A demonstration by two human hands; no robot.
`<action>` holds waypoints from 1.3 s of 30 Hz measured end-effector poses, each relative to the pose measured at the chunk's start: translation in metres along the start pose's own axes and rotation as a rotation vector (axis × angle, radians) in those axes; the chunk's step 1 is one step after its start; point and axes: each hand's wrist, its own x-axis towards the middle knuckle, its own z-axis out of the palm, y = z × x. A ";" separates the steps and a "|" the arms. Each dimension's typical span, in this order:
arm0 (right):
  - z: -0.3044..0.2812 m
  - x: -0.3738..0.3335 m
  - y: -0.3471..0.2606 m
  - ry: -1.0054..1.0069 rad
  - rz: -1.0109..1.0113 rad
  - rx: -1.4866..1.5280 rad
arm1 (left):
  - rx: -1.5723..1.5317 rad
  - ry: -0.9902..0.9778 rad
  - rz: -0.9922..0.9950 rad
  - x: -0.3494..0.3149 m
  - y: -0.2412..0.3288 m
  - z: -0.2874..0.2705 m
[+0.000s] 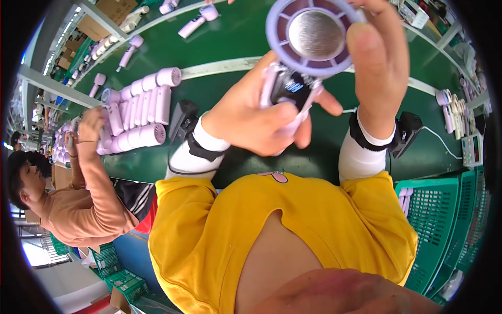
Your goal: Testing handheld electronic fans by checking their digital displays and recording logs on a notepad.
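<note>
Close in front of me is a lilac handheld fan, its round head with a silver disc at the centre. My left hand wraps round its handle, with the thumb beside a lit dark display below the head. At the right side of the head, my right hand grips the rim between its thumb and fingers; the fingertips behind the rim are partly hidden. Both wrists carry black straps with dark devices over white sleeves.
Stacked lilac fans lie on the green table to my left. Farther back lie loose fans. A co-worker sits at the left. On the right are a small meter box, a white cable and green crates.
</note>
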 end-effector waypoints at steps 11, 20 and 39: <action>-0.021 0.006 0.001 -0.094 -0.015 -0.129 | 0.500 0.583 1.114 -0.037 0.035 0.050; -0.015 0.002 -0.008 -0.122 -0.054 -0.235 | 0.448 0.697 1.273 -0.048 0.015 0.071; -0.012 0.003 -0.020 -0.627 0.163 -0.012 | -0.052 0.182 0.122 -0.012 0.035 0.012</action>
